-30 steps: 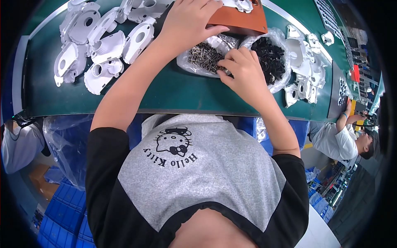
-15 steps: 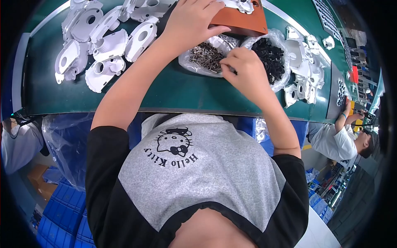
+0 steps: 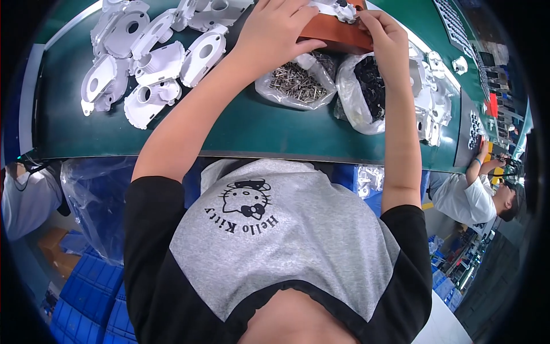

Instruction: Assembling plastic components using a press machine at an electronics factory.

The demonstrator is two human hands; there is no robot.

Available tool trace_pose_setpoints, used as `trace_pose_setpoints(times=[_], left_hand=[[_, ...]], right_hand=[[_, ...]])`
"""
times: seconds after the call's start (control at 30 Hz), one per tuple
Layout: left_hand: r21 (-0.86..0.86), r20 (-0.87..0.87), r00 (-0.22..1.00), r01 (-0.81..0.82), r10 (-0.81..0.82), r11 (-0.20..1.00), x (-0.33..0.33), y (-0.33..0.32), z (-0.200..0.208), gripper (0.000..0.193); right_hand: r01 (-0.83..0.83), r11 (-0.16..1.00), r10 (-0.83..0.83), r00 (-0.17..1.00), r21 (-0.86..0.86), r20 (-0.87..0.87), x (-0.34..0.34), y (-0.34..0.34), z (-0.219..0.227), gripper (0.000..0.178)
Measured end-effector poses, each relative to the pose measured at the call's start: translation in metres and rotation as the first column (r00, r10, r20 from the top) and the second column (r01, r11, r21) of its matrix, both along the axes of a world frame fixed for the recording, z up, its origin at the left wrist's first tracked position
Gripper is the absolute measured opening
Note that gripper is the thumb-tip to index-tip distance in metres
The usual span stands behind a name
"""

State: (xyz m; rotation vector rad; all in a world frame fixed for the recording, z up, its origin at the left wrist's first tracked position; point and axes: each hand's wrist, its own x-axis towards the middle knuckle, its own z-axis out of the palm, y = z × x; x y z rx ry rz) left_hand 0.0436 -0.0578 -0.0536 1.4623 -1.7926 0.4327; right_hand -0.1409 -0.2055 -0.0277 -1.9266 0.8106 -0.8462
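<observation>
The white part lies on the orange block, just right of the left hand and just left of the right hand's fingertips. The left hand is spread, its thumb along the block's near edge and its fingers by the white part; whether it grips either cannot be told. The right hand has thumb and forefinger brought close together at the white part's right end; whether they pinch something small is unclear. Half a second ago the right hand was down at the right edge of the clear bag of metal fasteners; now it is up at the block, while the left hand has stayed there. That bag sits on the desk, nearer the body than either hand. A second bag with black pieces is below the right hand, whose wrist and forearm hide part of it and of the white pieces to their right. White housings lie left of the left hand.
</observation>
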Motion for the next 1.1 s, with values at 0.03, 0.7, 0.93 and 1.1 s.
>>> trace_pose_setpoints(times=[0.03, 0.7, 0.93, 1.1], left_hand=[[0.010, -0.092, 0.995, 0.037, -0.035, 0.999, 0.000, 0.001, 0.002, 0.052], [-0.091, -0.035, 0.999, 0.023, -0.026, 0.996, 0.003, -0.005, -0.010, 0.053], [0.038, 0.045, 0.998, -0.035, 0.033, 0.999, 0.001, -0.003, -0.006, 0.053], [0.048, -0.044, 0.999, -0.001, 0.003, 0.999, -0.001, -0.001, -0.002, 0.053]], right_hand=[[-0.003, 1.000, 0.003, 1.000, 0.005, 0.000, 0.003, -0.001, -0.003, 0.021], [0.051, 0.976, -0.078, 0.990, -0.214, -0.121, 0.038, 0.000, -0.005, 0.019], [0.077, 0.968, -0.098, 0.992, -0.241, -0.077, 0.036, 0.004, -0.007, 0.018], [0.078, 0.972, -0.095, 0.993, -0.223, -0.065, 0.037, 0.010, -0.005, 0.015]])
